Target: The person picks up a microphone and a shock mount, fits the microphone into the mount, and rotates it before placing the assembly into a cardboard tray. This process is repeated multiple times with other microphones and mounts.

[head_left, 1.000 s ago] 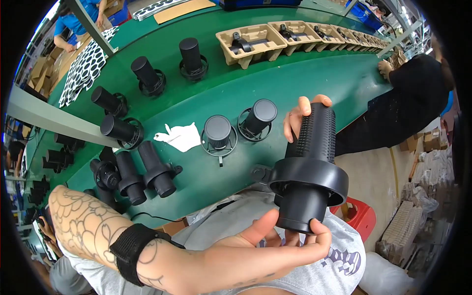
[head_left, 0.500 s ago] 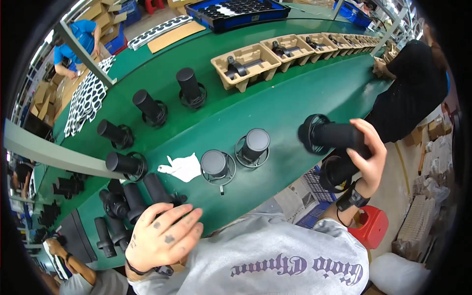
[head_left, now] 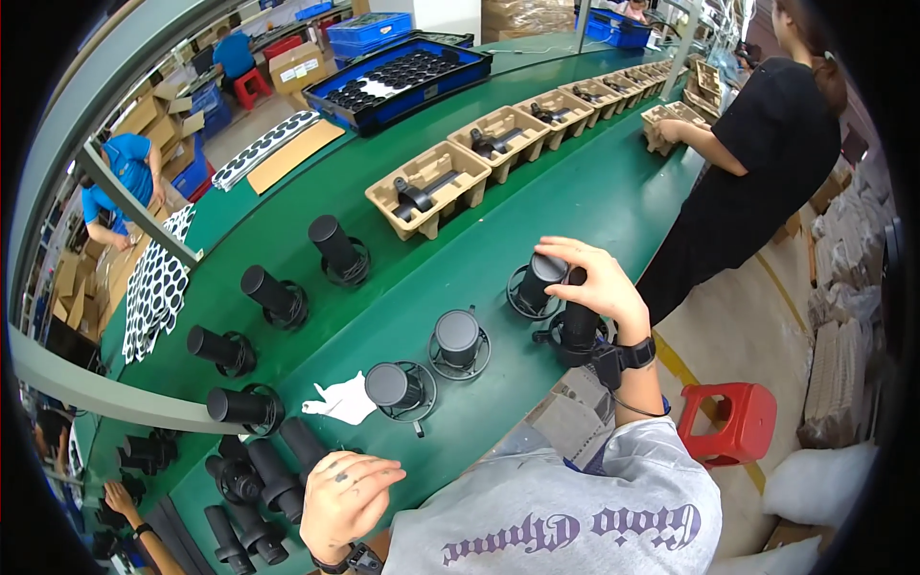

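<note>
My right hand (head_left: 596, 280) grips the top of a black cylindrical microphone (head_left: 546, 270) in a round shock mount, which stands upright on the green bench. Just below that hand is another black microphone (head_left: 578, 331), partly covered by the wrist strap. To the left, two more microphones, a nearer one (head_left: 391, 385) and a farther one (head_left: 457, 335), stand in their ring mounts. My left hand (head_left: 347, 500) hovers beside a group of black cylinders (head_left: 278, 474) at the lower left, fingers loosely bent and holding nothing visible. A white glove (head_left: 340, 401) lies beyond it.
Several mounted microphones (head_left: 331, 241) line the bench's far strip. Behind them runs a row of cardboard-coloured pulp trays (head_left: 428, 187) with black parts. A blue crate (head_left: 393, 81) stands at the back. A person in black (head_left: 757, 163) works at right, near a red stool (head_left: 730, 422).
The microphone in my right hand has gone from tilted above the bench to upright on it, farther left in view. My left hand's fingers have drawn closer together. The view has turned.
</note>
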Tool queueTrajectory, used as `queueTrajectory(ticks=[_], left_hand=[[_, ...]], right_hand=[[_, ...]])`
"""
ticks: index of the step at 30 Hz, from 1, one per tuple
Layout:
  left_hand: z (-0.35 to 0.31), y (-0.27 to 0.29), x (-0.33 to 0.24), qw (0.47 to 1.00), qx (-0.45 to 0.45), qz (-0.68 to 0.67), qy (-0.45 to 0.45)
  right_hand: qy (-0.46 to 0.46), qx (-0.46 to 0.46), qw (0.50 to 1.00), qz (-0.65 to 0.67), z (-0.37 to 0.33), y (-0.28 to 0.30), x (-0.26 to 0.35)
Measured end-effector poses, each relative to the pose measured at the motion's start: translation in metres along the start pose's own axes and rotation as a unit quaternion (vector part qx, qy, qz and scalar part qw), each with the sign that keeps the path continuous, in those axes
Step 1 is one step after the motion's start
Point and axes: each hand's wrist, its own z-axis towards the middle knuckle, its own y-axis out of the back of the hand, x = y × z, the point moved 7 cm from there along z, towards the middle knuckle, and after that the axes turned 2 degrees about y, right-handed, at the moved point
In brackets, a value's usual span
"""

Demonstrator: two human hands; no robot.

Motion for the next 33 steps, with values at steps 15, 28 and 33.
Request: queueTrajectory(ticks=[15, 28, 33], left_hand=[[0.071, -0.006, 0.008, 0.953, -0.085, -0.262, 0.127], [0.045, 0.014, -0.012, 0.974, -0.218, -0.053, -0.030], [0.038, 0.018, -0.016, 0.974, -0.218, -0.024, -0.049]], right_hand=[[0.063, -0.393, 0.674, 0.622, -0.020, -0.015, 0.064], [-0.118, -0.275, 0.571, 0.765, -0.001, -0.118, 0.063], [-0.111, -0.252, 0.607, 0.746, 0.000, -0.120, 0.073]])
